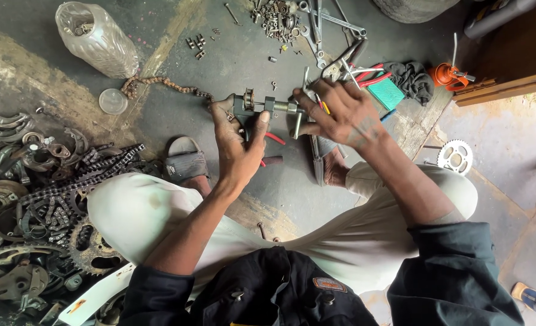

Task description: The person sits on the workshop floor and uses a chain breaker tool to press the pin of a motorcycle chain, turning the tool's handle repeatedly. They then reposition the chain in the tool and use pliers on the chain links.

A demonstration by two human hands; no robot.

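Oily workshop floor (250, 54), both hands (237, 142) gripping chain breaker tool (262, 105)

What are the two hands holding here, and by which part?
The left hand grips the dark body of a chain breaker tool clamped on a rusty chain; the right hand holds its screw handle end.

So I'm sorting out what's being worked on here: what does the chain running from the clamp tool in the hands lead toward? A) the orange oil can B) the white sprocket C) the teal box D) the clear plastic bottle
D: the rusty chain runs from the chain tool, held by the left hand, up-left toward the clear plastic bottle.
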